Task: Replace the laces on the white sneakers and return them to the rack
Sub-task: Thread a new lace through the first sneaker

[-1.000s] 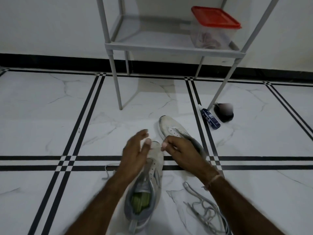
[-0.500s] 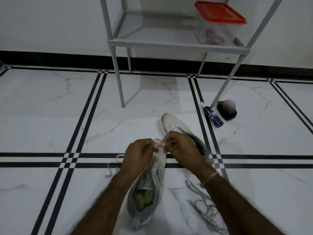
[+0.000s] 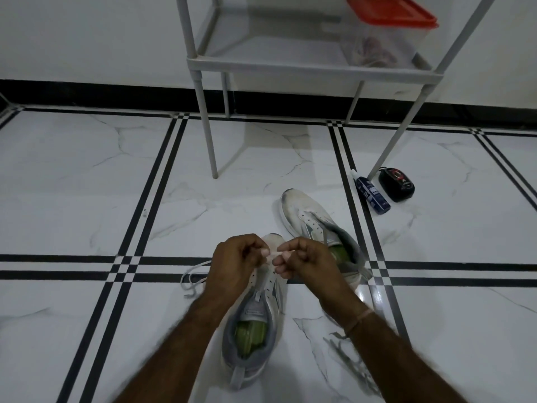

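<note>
Left hand [image 3: 238, 258] and right hand [image 3: 309, 261] are hovering close together over the toe end of the near sneaker [image 3: 255, 312]. The fingers [image 3: 279, 269] of both are curling in and pinching a white lace [image 3: 194, 269] between them, almost tip to tip. Judged purpose: steadying the lace end to feed it into a front eyelet; the end itself is too small to make out.

The slack of the lace is trailing on the floor [image 3: 87, 199] left of the shoe, so it is running free rather than snagging.

The near sneaker is lying heel toward the person, toe away, eyelets up; this is putting the lowest eyelets right under the hands.

The far sneaker [image 3: 308, 219] is lying just beside the right hand, looking unlaced.

A grey tangle [image 3: 353, 365], likely the old laces, is lying by the right forearm, out of the work.

The rack [image 3: 290, 68] is standing behind, carrying a red-lidded box [image 3: 386, 33]; neither shoe is on it yet.
</note>
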